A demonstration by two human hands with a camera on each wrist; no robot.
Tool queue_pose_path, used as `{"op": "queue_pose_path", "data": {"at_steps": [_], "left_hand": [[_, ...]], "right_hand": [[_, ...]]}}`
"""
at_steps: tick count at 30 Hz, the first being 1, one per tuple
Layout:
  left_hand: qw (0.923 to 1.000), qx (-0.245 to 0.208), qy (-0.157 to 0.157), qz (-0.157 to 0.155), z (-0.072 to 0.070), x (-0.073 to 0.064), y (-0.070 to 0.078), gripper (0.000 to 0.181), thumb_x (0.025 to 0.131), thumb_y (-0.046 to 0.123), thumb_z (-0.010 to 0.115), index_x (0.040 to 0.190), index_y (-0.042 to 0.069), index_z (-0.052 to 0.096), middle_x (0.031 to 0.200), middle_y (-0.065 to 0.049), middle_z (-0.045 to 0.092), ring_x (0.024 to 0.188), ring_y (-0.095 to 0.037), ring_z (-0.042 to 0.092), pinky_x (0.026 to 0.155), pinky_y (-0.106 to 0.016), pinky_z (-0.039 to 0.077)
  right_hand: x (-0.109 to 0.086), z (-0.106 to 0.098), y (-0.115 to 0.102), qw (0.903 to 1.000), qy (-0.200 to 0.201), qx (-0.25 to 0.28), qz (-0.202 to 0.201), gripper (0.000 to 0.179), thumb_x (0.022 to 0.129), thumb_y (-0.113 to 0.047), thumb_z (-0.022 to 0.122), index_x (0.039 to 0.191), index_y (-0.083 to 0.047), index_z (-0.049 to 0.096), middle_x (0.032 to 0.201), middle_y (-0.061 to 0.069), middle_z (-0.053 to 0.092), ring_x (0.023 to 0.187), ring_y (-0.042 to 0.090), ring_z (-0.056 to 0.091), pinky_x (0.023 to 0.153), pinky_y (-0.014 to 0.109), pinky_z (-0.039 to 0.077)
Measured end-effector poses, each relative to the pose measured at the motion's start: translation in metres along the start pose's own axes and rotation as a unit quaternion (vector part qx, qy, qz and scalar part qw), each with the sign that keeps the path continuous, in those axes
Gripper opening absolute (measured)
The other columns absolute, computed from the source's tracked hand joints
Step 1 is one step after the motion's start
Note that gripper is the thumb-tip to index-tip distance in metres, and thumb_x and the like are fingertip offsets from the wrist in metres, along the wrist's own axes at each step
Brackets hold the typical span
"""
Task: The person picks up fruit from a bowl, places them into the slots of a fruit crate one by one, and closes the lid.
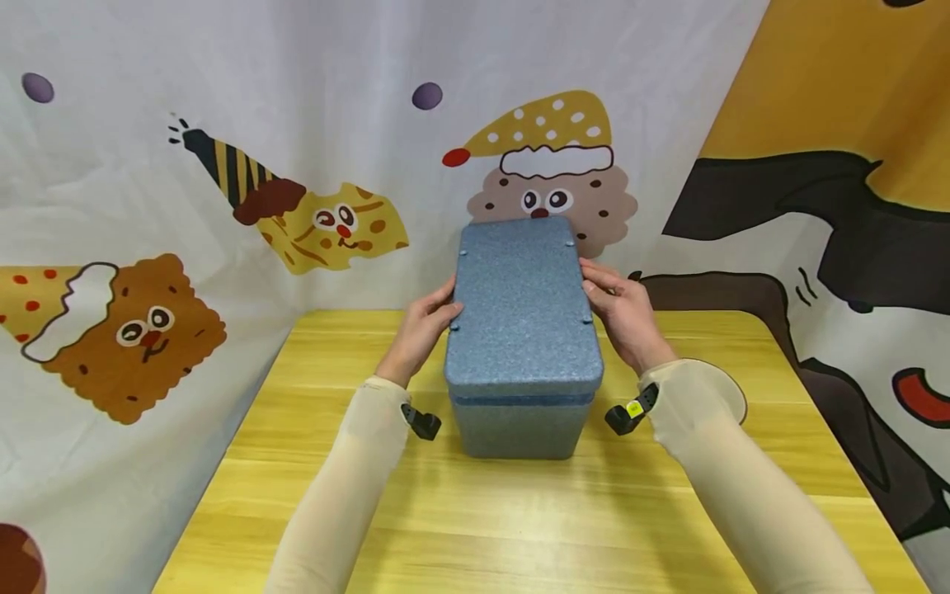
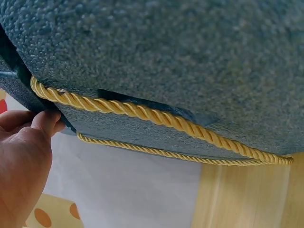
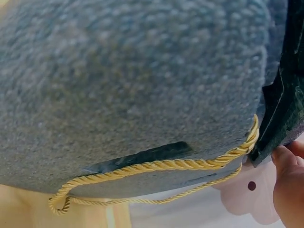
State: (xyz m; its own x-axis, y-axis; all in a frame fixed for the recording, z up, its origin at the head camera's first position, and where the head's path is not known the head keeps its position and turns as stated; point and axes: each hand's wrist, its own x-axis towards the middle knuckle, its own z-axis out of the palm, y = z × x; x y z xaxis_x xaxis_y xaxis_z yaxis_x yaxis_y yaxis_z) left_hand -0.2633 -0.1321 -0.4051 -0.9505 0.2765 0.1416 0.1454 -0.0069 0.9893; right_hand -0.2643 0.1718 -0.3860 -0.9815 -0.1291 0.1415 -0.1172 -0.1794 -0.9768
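A blue-grey, speckled foam box (image 1: 519, 433) stands on the table, and its lid (image 1: 523, 305) lies over the top. My left hand (image 1: 421, 334) grips the lid's left edge, while my right hand (image 1: 619, 305) holds the right edge across from it. In the left wrist view, the thumb and fingers of that hand (image 2: 23, 166) pinch the rim beside a gold twisted cord (image 2: 142, 111) on the box's side. A similar cord (image 3: 161, 165) hangs along the other side. There the right fingertips (image 3: 281, 156) touch the lid's edge. What the box contains is hidden.
The yellow wood-grain table (image 1: 512, 528) spreads around the box. Directly behind it hangs a white cloth (image 1: 297, 74) printed with cartoon biscuits and cheese. A small black wrist camera (image 1: 421, 421) sits at the left cuff, another (image 1: 631, 410) at the right.
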Motion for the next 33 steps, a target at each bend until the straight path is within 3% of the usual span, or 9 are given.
{"op": "queue_pose_path", "data": {"at_steps": [9,18,33], "left_hand": [[0.9998,0.008,0.003,0.019,0.000,0.003,-0.004,0.054,0.101,0.009,0.053,0.151,0.001,0.032,0.157,-0.008,0.027,0.143,-0.019,0.027,0.110,-0.035,0.030],[0.9984,-0.052,-0.002,0.022,0.000,0.004,-0.006,0.056,0.101,0.004,0.051,0.151,-0.002,0.027,0.159,-0.011,0.023,0.145,-0.020,0.020,0.113,-0.036,0.025],[0.9959,-0.089,0.003,0.015,0.001,0.002,-0.009,0.056,0.102,0.006,0.048,0.153,0.000,0.025,0.161,-0.008,0.019,0.147,-0.019,0.014,0.115,-0.038,0.020]], "right_hand": [[-0.001,0.000,0.007,0.9999,0.008,0.010,0.003,0.043,0.103,-0.001,0.047,0.142,0.013,0.040,0.152,0.017,0.034,0.137,0.028,0.035,0.104,0.029,0.039],[-0.001,0.002,0.011,0.9997,0.008,0.022,0.002,0.042,0.102,-0.001,0.047,0.142,0.014,0.040,0.152,0.016,0.034,0.138,0.027,0.034,0.102,0.026,0.040],[0.001,0.002,0.013,0.9995,0.013,0.018,0.022,0.044,0.103,-0.005,0.049,0.144,0.009,0.041,0.154,0.011,0.034,0.138,0.025,0.034,0.099,0.026,0.043]]}}
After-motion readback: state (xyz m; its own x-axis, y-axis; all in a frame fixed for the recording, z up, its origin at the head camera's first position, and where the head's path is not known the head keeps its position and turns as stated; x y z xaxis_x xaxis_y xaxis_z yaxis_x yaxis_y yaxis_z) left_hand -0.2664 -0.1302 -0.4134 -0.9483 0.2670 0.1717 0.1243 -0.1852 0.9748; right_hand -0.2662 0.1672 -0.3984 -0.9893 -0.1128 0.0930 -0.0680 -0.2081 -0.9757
